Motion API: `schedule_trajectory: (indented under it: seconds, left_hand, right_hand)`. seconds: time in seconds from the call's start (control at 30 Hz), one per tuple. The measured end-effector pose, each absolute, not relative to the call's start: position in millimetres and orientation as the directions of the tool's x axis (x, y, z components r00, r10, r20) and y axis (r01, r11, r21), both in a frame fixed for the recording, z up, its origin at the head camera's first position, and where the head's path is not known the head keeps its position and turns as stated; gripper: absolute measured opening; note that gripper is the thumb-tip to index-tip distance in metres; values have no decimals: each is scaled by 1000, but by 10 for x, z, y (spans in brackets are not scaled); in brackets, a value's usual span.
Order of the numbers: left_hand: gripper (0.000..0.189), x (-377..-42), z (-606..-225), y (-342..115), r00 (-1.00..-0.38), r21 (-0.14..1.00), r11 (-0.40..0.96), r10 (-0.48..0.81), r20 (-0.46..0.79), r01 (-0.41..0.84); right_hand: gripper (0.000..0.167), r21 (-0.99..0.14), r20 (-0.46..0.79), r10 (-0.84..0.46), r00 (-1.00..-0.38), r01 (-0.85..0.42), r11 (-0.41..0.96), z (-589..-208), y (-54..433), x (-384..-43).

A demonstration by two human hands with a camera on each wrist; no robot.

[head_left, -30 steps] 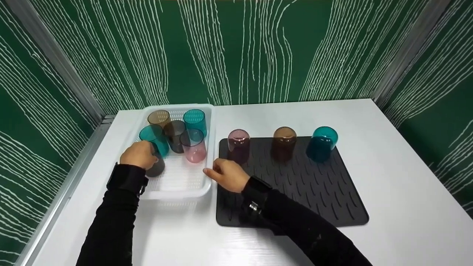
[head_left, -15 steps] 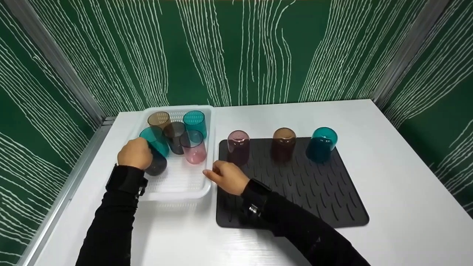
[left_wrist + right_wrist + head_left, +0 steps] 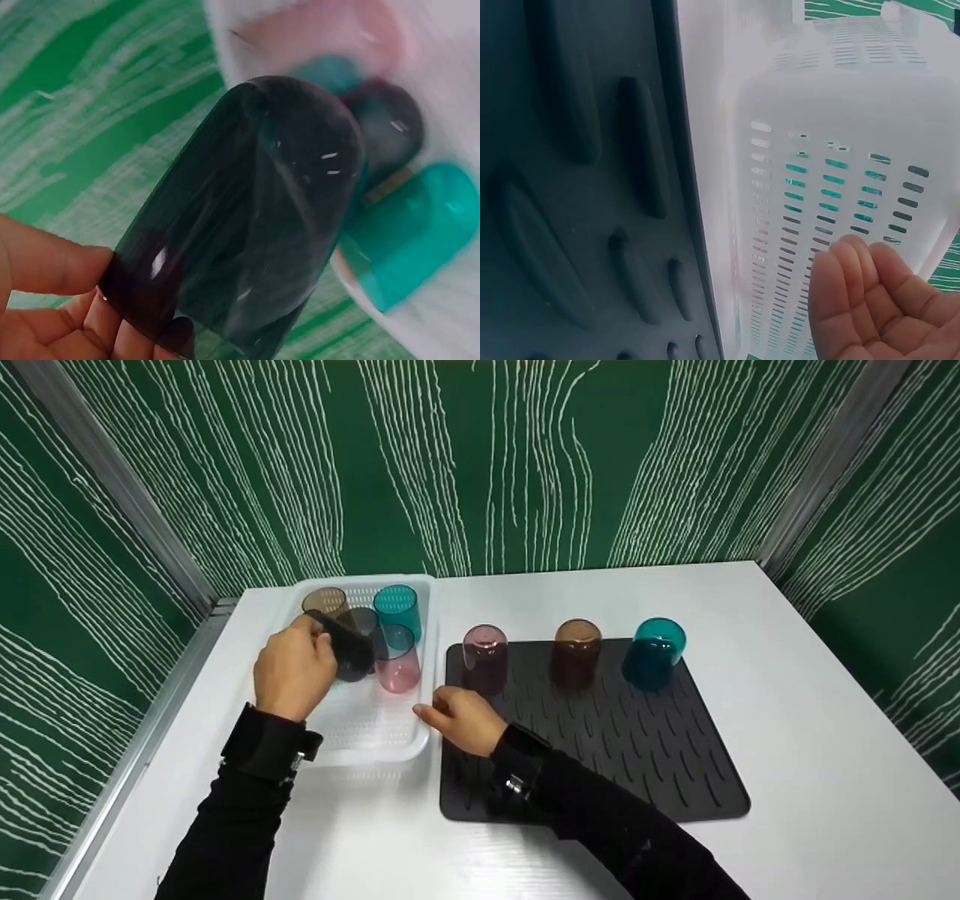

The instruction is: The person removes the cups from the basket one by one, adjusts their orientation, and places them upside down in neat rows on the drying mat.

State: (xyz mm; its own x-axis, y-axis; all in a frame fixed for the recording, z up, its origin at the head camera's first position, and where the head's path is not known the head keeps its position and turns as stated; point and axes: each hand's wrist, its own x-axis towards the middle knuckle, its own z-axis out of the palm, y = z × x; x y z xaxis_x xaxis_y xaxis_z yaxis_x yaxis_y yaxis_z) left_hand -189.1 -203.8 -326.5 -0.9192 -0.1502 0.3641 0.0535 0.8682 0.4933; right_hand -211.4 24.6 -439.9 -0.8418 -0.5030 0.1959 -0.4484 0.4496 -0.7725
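Note:
My left hand (image 3: 295, 671) pinches the rim of a dark grey see-through cup (image 3: 346, 651), held tilted over the white basket (image 3: 416, 742). In the left wrist view, the thumb is on one side of the rim of this cup (image 3: 255, 202) and the fingers on the other. Around it in the basket are a pink cup (image 3: 397, 671), a teal cup (image 3: 396, 604), a brown cup (image 3: 324, 598) and another grey cup (image 3: 365, 620), partly covered. A second teal cup (image 3: 420, 236) is mostly hidden from the head view. My right hand (image 3: 463, 718), loosely bent and holding nothing, is beside the basket's right wall (image 3: 840, 105).
A black ridged drying mat (image 3: 600, 750) lies right of the basket. Along its back edge stand an upside-down pink cup (image 3: 485, 656), brown cup (image 3: 577, 652) and teal cup (image 3: 655, 652). The white table (image 3: 817, 720) meets green patterned walls (image 3: 480, 457).
My left hand has raised the dark grey cup from the basket's front left and carried it rightward and back, tilting it. The right hand stays where it was.

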Motion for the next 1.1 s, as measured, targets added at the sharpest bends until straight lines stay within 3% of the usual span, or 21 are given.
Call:
schedule_trajectory:
  seconds: [0.23, 0.4, 0.6, 0.73, 0.93, 1.1]
  left_hand:
    - [20, -1777, -3262, -1776, -861, 581, 788, -138, 490, 205]
    - [15, -1684, -3248, -1645, -866, 686, 684, -160, 473, 248]
    - [11, -1573, -3300, -1430, -882, 793, 517, -141, 450, 322]
    - [14, -1498, -3366, -1284, -914, 859, 403, -114, 390, 316]
    - [19, -1433, -3481, -1118, -955, 946, 191, -91, 282, 262]
    - [21, -1391, -3591, -1000, -979, 982, 21, -66, 191, 190]
  right_hand:
    - [32, -813, 196, -428, -882, -390, 433, -4361, 366, -2119]
    - [49, -879, 279, -334, -900, -380, 289, -4215, 538, -2136]
    - [81, -885, 443, -294, -847, -465, 6, -4059, 710, -2121]
    - [98, -862, 500, -276, -821, -504, -63, -4029, 765, -2101]
    - [88, -819, 574, -225, -787, -560, -126, -4063, 800, -2053]
    - [59, -762, 648, -137, -750, -637, -119, -4107, 829, -2030]
